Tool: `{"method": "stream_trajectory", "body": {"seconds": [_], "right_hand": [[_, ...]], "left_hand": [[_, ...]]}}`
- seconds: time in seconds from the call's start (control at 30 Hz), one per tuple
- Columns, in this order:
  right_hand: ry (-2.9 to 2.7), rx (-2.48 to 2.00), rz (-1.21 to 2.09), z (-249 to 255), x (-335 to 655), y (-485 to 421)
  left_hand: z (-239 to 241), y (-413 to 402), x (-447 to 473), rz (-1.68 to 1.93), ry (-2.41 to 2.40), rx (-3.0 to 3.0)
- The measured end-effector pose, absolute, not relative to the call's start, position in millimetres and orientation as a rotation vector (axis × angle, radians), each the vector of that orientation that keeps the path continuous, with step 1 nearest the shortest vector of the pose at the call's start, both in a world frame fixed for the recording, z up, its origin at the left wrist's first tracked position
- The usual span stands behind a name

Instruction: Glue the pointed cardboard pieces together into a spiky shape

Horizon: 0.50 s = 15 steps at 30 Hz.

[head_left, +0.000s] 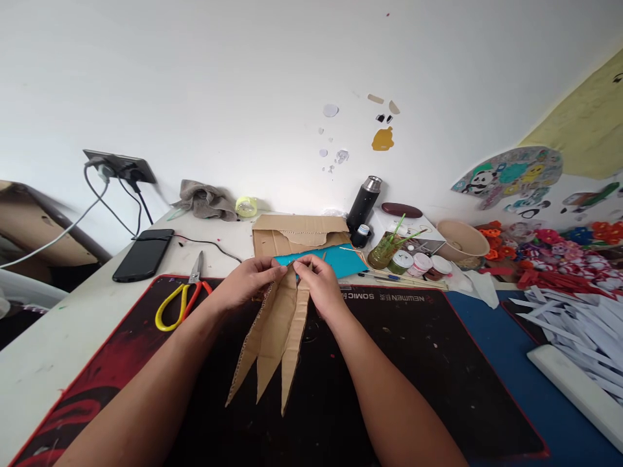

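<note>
I get soft, even light across the pale wall [219, 97], a small glint on the flask cap [373, 184], wide-angle stretch toward the edges

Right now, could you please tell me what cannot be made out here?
In the head view:
Pointed cardboard: upper edge partly covered by the left hand and right hand.
Bright blue sheet: partly hidden behind the right hand.
Yellow wall sheet: cut off by the right edge.
</note>
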State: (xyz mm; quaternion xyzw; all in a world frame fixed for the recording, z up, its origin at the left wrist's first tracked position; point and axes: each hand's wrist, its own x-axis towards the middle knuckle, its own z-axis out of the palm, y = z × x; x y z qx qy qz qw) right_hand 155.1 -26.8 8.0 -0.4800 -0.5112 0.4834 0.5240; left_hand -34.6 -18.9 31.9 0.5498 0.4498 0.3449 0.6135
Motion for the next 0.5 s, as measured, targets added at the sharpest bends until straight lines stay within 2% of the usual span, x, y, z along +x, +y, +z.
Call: {"method": "stream_trajectory", "body": {"seconds": [0.3,0.5], "right_hand": [[-1.285,-1.181,1.023,4.9,151.7,-27.0],[-1.219,-1.140,1.115,4.4,152.4,-26.8]], "left_hand": [[30.0,-17.5,-31.2,0.782,1.041,1.231],[26.1,-16.6,-32.8,0.776,1.006,1.241]]}}
